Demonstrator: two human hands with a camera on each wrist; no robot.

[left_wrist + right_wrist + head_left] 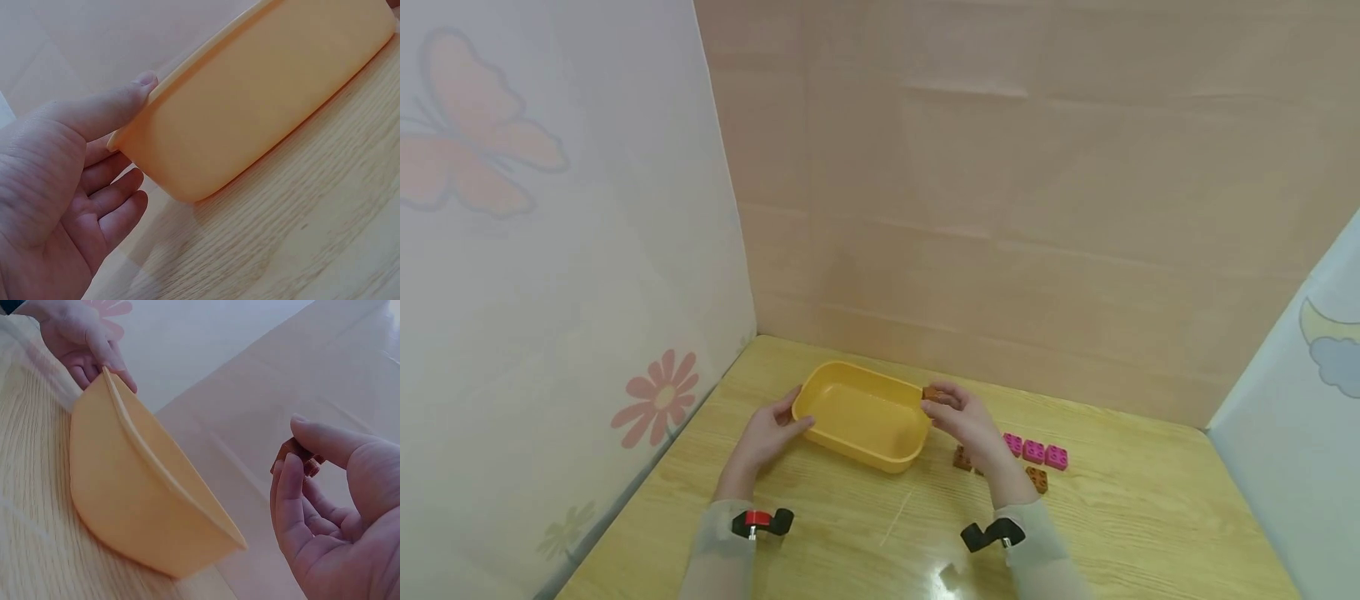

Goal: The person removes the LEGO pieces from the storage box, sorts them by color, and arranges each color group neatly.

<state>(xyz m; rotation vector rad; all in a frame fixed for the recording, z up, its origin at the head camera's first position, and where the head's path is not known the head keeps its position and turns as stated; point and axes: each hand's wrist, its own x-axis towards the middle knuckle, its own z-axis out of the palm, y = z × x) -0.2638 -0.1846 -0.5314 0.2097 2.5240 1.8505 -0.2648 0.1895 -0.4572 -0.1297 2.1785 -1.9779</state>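
A yellow plastic bin (857, 454) with rounded corners sits on the wooden table, and nothing lies inside it. My left hand (767, 433) grips its left end, thumb on the rim and fingers around the outside, as the left wrist view shows. Between thumb and fingertips my right hand (964, 417) pinches a brown building block (294, 450) with studs. That block is held just beside the bin's right end, and in the right wrist view it is apart from the rim.
Pink building blocks (1033, 452) stand in a row right of the bin. Brown blocks (1037, 479) lie nearer, partly hidden by my right forearm. A beige wall (1000, 250) rises behind the table (1135, 500), and a white panel (587, 333) borders its left side.
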